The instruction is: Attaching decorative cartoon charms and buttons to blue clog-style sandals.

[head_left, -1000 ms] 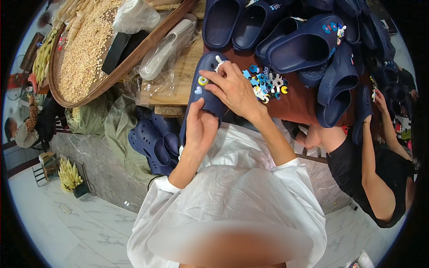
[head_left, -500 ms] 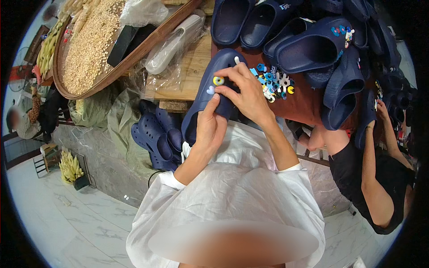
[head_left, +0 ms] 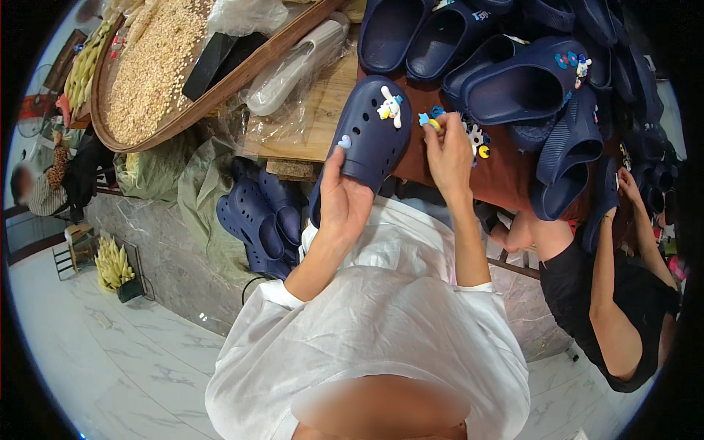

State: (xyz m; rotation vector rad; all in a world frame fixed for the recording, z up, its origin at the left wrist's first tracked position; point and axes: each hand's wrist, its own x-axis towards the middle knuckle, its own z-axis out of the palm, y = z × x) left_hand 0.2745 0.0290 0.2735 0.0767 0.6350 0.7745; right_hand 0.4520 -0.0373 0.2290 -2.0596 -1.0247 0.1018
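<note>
A navy clog [head_left: 374, 150] with holes in its upper rests in my left hand [head_left: 344, 202], whose thumb presses its side beside a small pale lilac charm [head_left: 345, 141]. Near its toe sits a white long-eared figure charm [head_left: 390, 107]. My right hand [head_left: 452, 155] is at the loose charms, off the clog, with a round yellow charm [head_left: 435, 125] pinched between thumb and fingers. A blue star charm [head_left: 423, 119] shows by the fingertips. White, black and yellow charms [head_left: 480, 141] lie right of the hand, which hides part of the pile.
Several navy clogs [head_left: 513, 86] crowd the brown tabletop [head_left: 418, 158] at right. A co-worker's hands [head_left: 620, 192] hold another clog. At left stand a wooden board [head_left: 323, 117], a wrapped white shoe [head_left: 293, 70] and a wicker tray of grains [head_left: 220, 99]. More clogs [head_left: 257, 220] hang lower left.
My right hand has moved right from the clog to the loose charms, and the round yellow charm is off the clog and in its fingers. The left hand keeps its hold.
</note>
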